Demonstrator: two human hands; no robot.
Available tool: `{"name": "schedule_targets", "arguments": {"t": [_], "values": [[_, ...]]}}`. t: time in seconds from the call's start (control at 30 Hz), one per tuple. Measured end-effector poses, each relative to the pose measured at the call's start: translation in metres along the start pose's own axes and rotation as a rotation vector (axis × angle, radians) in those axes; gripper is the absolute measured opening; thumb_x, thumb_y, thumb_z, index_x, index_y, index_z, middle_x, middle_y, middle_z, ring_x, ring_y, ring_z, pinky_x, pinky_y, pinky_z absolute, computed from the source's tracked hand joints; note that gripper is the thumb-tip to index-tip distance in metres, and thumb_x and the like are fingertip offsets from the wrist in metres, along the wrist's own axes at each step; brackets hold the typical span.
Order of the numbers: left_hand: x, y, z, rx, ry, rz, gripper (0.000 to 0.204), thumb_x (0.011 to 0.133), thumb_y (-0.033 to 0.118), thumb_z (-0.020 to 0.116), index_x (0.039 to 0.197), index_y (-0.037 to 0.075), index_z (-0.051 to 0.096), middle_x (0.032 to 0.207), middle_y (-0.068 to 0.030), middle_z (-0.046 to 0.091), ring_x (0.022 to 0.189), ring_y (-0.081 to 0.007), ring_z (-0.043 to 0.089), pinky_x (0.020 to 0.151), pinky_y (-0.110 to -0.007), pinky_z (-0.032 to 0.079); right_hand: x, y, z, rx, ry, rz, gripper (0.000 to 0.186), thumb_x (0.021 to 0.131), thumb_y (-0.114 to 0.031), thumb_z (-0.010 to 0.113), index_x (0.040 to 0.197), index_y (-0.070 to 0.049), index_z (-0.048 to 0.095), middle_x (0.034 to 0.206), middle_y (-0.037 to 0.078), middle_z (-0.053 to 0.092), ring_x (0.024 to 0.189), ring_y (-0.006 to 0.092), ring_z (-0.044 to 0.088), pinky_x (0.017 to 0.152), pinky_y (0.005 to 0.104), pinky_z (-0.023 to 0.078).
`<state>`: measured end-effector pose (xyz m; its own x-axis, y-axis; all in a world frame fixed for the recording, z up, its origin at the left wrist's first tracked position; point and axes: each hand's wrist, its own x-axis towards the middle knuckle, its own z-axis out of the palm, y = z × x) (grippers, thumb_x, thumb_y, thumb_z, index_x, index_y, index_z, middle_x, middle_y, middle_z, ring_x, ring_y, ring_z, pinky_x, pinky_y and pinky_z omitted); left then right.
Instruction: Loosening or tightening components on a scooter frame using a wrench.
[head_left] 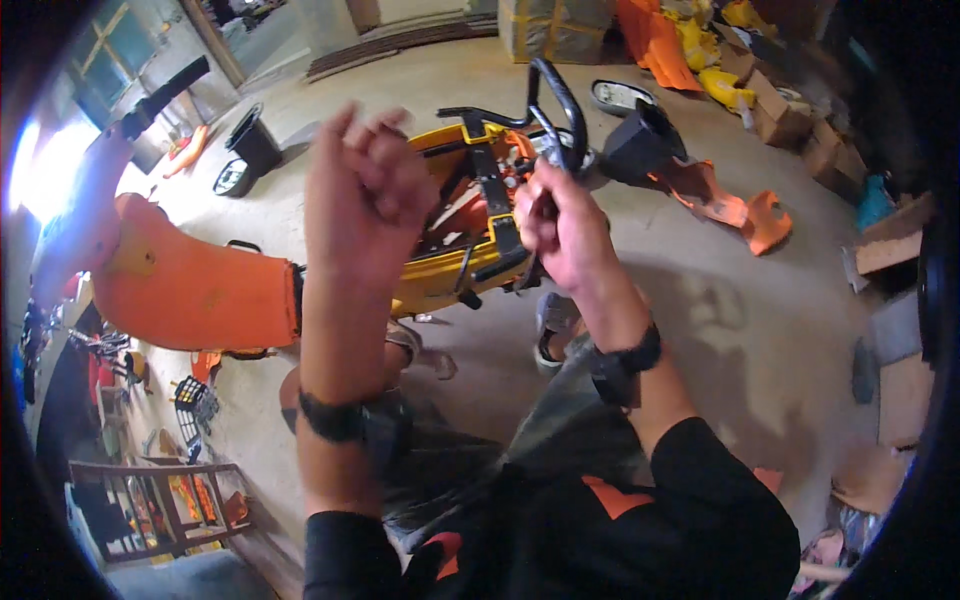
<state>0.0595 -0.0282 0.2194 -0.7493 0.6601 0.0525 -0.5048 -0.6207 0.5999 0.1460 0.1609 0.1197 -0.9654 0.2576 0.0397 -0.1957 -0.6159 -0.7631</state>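
A partly stripped scooter stands in front of me, with an orange front shield (200,285), a yellow body frame (425,285) and a bent black tubular rail (570,105) at its far right end. My left hand (370,185) is raised over the scooter's middle; its fingers look bent but are smeared by motion. Just right of the frame's edge, near the rail, my right hand (560,220) is closed with the fingers curled in. Whatever it holds, if anything, is hidden. Inside the frame opening lie wires and small parts (465,205), too small to tell apart.
Orange body panels (725,205) and a black bin-like part (640,140) lie on the floor to the right. Cardboard boxes (780,110) line the right wall. A wooden chair (160,510) stands at lower left, near loose parts (195,405). Another black container (255,140) sits beyond the shield.
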Motion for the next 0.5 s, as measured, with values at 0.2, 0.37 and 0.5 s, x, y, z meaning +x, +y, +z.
{"name": "schedule_targets", "arguments": {"t": [0.2, 0.37, 0.5], "values": [[0.031, 0.014, -0.047, -0.639, -0.149, 0.307, 0.03, 0.101, 0.033, 0.049, 0.092, 0.007, 0.061, 0.055, 0.0042, 0.032, 0.045, -0.0114, 0.027, 0.046, -0.03, 0.023, -0.076, 0.033, 0.048, -1.093, -0.464, -0.198, 0.059, 0.098, -0.057, 0.057, 0.121, -0.003, 0.061, 0.091, 0.012, 0.072, 0.074, 0.0214, 0.071, 0.066, 0.0355, 0.056], [0.039, -0.008, -0.061, -0.4, 0.06, 0.656, 0.032, 0.101, 0.034, 0.047, 0.087, 0.008, 0.061, 0.053, 0.0032, 0.033, 0.043, -0.0126, 0.028, 0.043, -0.029, 0.023, -0.114, 0.043, 0.085, -1.573, -0.477, -0.049, 0.081, 0.089, -0.063, 0.064, 0.131, 0.005, 0.053, 0.081, 0.022, 0.07, 0.074, 0.0393, 0.072, 0.071, 0.0464, 0.058], [0.043, -0.015, -0.067, -0.238, 0.012, 0.722, 0.034, 0.102, 0.036, 0.045, 0.087, 0.01, 0.062, 0.053, 0.0025, 0.033, 0.044, -0.0124, 0.03, 0.044, -0.029, 0.025, -0.108, 0.045, 0.088, -1.359, -0.385, -0.047, 0.077, 0.089, -0.058, 0.065, 0.126, 0.009, 0.053, 0.074, 0.024, 0.068, 0.071, 0.0428, 0.07, 0.07, 0.0489, 0.058]]}}
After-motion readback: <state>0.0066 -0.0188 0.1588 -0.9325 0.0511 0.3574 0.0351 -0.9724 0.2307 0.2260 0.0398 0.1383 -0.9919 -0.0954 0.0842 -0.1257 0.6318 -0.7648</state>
